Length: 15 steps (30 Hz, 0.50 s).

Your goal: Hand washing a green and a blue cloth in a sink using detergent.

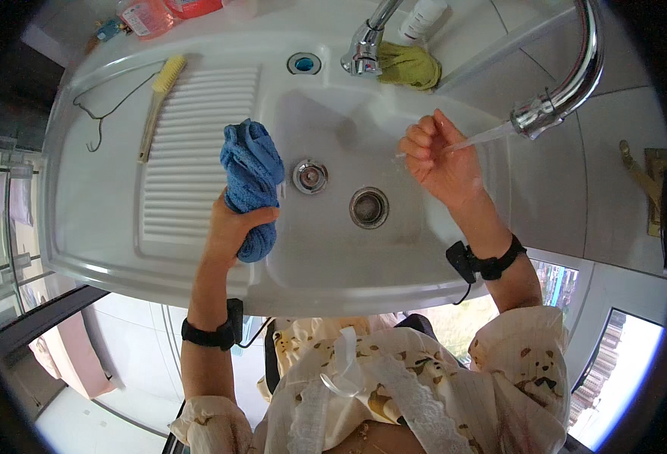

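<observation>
A twisted blue towel (254, 178) is in my left hand (231, 227), which grips its lower part over the edge between the ribbed drainboard (197, 151) and the basin. My right hand (448, 163) is over the right side of the white sink (333, 265), its fingers curled in and nothing seen in them. From the curved chrome faucet (549, 113), a stream of water (489, 136) runs onto that hand. Below, in the basin, are a silver drain strainer (310, 176) and an uncovered drain hole (369, 207).
On the left of the drainboard lie a yellow brush (162, 94) and a bent wire hanger (100, 115). A green cloth (409, 66) sits by the faucet base (364, 53), near a white bottle (423, 19). Bottles of pink-red liquid (146, 19) stand at the back left.
</observation>
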Motion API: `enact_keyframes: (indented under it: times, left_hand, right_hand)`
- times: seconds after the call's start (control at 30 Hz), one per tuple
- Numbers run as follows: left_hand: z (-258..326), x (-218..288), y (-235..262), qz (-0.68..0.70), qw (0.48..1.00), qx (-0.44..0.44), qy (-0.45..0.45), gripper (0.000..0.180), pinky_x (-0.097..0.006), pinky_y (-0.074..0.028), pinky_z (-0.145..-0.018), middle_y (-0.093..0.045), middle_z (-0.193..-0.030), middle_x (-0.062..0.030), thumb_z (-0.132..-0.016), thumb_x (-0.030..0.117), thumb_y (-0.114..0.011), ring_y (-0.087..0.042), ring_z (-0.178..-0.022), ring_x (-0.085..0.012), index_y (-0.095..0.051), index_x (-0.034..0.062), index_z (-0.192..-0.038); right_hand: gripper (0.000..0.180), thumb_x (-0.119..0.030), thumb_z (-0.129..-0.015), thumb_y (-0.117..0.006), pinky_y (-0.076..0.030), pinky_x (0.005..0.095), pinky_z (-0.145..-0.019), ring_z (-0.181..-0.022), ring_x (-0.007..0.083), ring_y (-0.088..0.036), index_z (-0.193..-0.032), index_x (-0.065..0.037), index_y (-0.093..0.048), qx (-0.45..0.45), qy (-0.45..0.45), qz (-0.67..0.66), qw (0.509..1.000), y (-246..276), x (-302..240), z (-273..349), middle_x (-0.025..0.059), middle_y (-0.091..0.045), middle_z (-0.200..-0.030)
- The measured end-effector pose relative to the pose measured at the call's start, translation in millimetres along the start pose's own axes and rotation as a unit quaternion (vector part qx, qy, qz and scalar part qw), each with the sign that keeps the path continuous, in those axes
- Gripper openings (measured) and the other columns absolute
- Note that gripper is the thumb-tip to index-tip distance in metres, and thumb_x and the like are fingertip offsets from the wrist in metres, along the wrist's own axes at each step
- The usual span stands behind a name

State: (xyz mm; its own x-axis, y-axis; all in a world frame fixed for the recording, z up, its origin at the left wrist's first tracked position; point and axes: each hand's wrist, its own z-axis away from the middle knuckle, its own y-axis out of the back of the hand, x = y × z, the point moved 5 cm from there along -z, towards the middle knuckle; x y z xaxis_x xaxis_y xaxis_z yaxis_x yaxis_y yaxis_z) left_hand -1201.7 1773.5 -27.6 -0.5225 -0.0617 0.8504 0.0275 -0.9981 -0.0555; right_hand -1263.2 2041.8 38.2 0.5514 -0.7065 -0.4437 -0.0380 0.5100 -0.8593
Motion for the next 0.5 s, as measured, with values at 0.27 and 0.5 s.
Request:
enact_keyframes:
  times: [0.27,0.5]
  left_hand:
    - [0.3,-6.1,6.6,-0.019,0.999,0.022,0.03,0.045,-0.029,-0.047,-0.067,-0.059,-0.083,-0.0077,-0.055,0.006,-0.073,-0.057,-0.072,-0.0161,-0.053,-0.0003,-0.096]
    - [-0.8,-13.0,9.9,-0.004,0.999,0.02,0.029,0.048,-0.029,-0.047,-0.068,-0.059,-0.086,-0.0081,-0.055,0.007,-0.073,-0.057,-0.074,-0.0167,-0.052,-0.0002,-0.098]
  right_hand:
    - [0.028,-0.029,-0.084,-0.046,-0.045,0.0283,-0.057,-0.064,0.019,-0.052,-0.078,-0.004,-0.057,0.087,-0.365,0.606,0.702,196.9,53.3,52.0,0.0103,-0.054,-0.072]
    - [0.07,-0.048,-0.084,-0.04,-0.017,0.0446,-0.102,-0.128,0.0325,-0.014,-0.129,0.003,-0.024,0.251,-0.437,0.773,0.385,269.8,116.8,76.8,0.0233,-0.02,-0.135]
